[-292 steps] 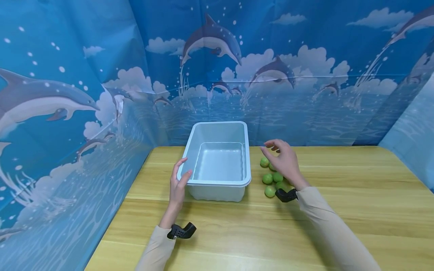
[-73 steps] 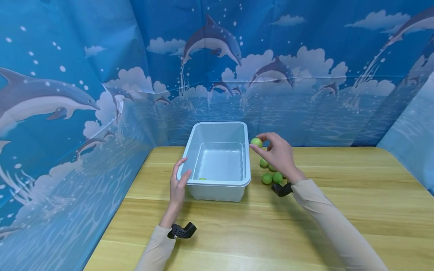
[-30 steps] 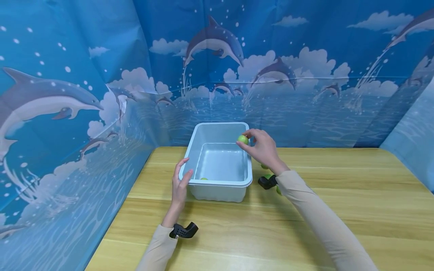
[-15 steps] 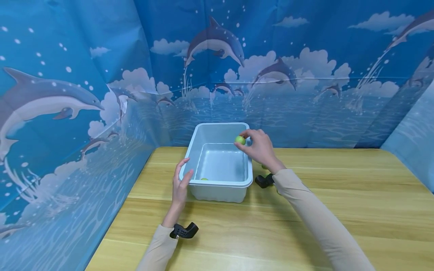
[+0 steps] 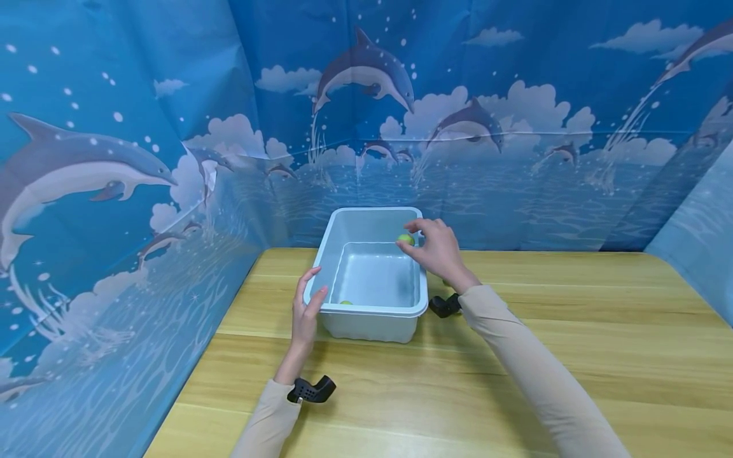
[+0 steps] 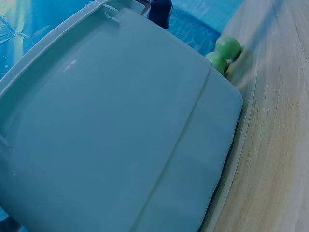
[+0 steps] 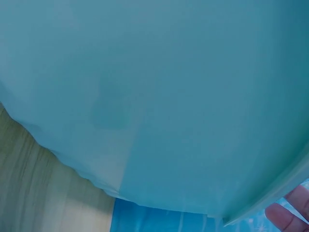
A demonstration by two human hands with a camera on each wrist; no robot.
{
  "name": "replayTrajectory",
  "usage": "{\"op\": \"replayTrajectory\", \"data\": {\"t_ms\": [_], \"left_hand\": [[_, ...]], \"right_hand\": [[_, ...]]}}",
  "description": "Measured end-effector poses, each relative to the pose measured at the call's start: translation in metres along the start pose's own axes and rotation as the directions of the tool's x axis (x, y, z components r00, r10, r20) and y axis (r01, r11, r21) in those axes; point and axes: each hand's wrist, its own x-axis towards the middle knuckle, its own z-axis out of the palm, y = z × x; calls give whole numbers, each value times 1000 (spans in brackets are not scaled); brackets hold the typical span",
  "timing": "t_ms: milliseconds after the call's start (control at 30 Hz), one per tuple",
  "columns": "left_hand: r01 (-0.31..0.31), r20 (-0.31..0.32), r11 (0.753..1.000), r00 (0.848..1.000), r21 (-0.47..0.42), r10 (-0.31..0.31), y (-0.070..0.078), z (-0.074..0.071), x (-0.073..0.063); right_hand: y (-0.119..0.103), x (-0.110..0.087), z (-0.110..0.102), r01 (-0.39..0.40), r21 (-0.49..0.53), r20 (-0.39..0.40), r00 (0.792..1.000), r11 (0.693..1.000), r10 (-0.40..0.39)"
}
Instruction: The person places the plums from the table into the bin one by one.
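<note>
Left hand (image 5: 303,321) grips tub (image 5: 369,327); right hand (image 5: 438,252) is wide, lime (image 5: 406,240) by its fingertips. Left-wrist cam catches two others (image 6: 228,48), mostly hidden overhead.

Most of the view is taken up by the pale tub (image 6: 106,125), its outer wall shown aslant below the left fingers (image 5: 306,277). Beyond it from the fingers, two round green fruits (image 6: 228,47) are seen close together on the wooden table (image 6: 275,145). Farther off, a dark object (image 6: 159,13) is partly shown by blue cloth (image 6: 205,17).
</note>
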Motion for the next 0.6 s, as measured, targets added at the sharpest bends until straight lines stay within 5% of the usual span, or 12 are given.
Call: {"op": "replayTrajectory", "data": {"t_ms": [600], "left_hand": [[1,-6,1000,1000,-5,-1,0,1,0]], "right_hand": [[8,-17,-7,4,79,-112,994,997,5]]}}
